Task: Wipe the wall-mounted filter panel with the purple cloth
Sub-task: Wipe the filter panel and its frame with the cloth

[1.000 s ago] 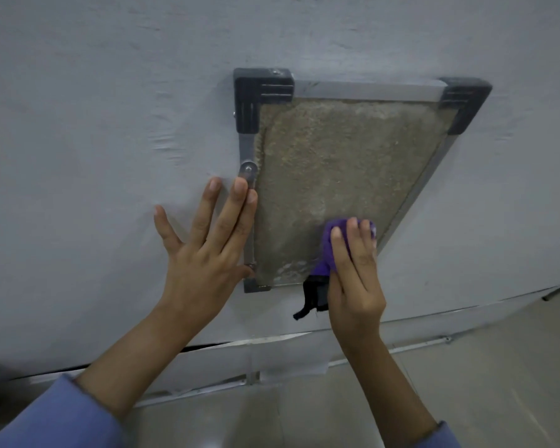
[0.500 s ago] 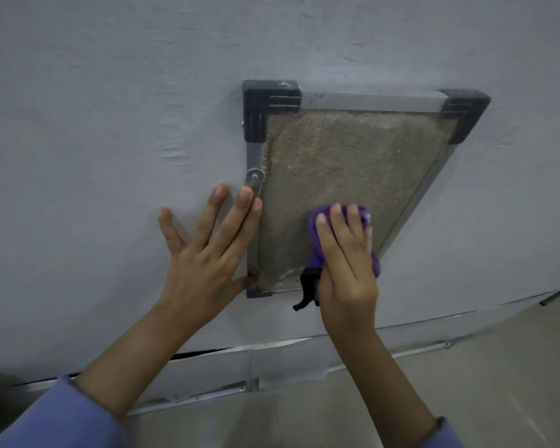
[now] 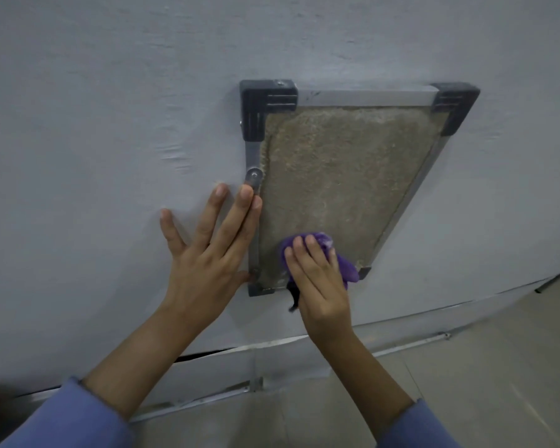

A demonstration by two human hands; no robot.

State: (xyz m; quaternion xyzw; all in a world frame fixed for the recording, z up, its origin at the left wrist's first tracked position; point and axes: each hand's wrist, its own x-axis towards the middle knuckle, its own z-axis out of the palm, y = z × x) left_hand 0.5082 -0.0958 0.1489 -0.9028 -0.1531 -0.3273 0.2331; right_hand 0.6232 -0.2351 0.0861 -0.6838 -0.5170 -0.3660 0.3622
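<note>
Grey wall fills most of the view, with pale floor tiles below it. Against the lower part of the filter panel, the right hand presses the purple cloth with straight fingers laid over it; a dark end of the cloth hangs below the palm. Half a second ago this hand sat higher and further from the panel's bottom edge; it has since slid down towards the lower right corner. The left hand stays flat and spread on the wall, its fingertips touching the panel's left metal frame strip just under a screw. Above the cloth most of the brown, dusty filter surface lies uncovered up to the dark plastic corner pieces. No writing can be read anywhere.
</note>
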